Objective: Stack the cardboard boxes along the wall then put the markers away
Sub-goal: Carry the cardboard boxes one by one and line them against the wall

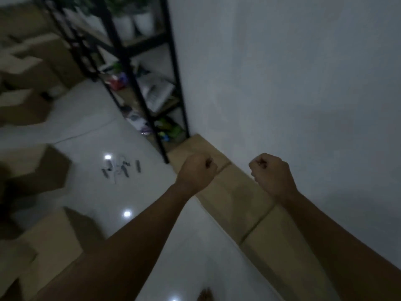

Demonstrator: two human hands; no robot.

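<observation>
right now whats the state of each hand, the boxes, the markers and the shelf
left hand: curled in a fist, holding nothing
right hand: curled in a fist, holding nothing
boxes along the wall: in a row, closed
loose boxes: scattered on the floor
markers: lying loose on the floor
black shelf: upright, holding clutter

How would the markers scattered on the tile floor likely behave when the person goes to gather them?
The markers look slim and rod-shaped, so they would probably roll if nudged. The tile floor is glossy enough to mirror lights, so they may also slide. They seem small and light; several lie close together, so one hand could likely take a few.
</observation>
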